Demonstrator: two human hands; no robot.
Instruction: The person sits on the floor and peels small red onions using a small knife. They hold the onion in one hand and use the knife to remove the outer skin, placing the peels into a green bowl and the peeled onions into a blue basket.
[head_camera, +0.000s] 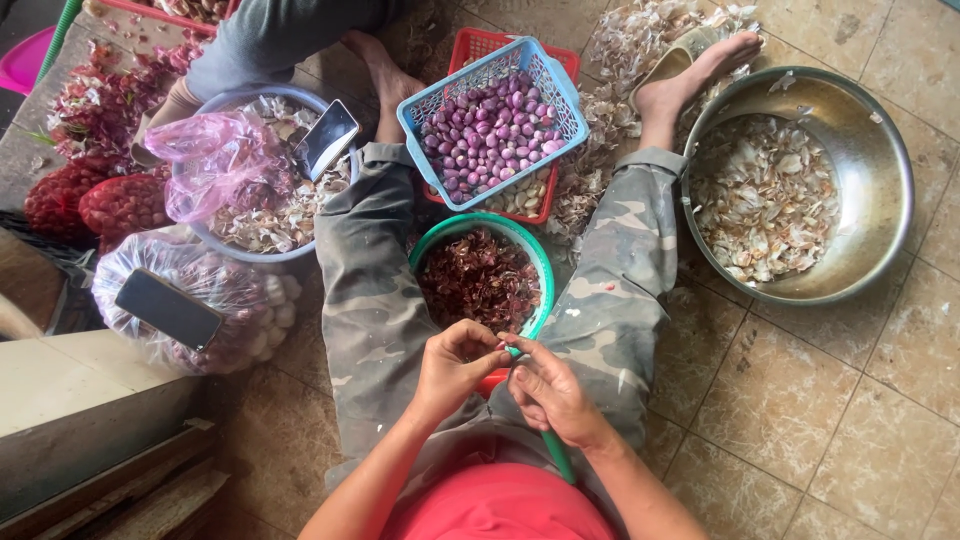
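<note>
A small pale bulb (503, 344), too tiny to tell apart clearly, sits pinched between the fingertips of both hands, just over the near rim of a round green plastic basket (446, 233) filled with dark red papery skins (478, 280). The left hand (455, 368) curls around it from one side, fingers narrow and closed on it; the right hand (548, 392) meets it from the other, thumb and forefinger pressed to the same spot, with a green handle (556, 455) running under the wrist. The basket rests between the person's legs in camouflage trousers (370, 300). Just beyond it stands a light blue plastic crate (568, 108) of peeled purple shallots (490, 130), stacked on a red crate (470, 45). To the right, on the tiled floor (800, 400), a wide steel bowl (880, 170) holds white peelings (765, 200). To the left, a grey-blue basin (262, 257) carries husks, a pink plastic bag (215, 160) and a phone (326, 138); nearer, a second phone (168, 308) lies on a clear bag of garlic (265, 320).
</note>
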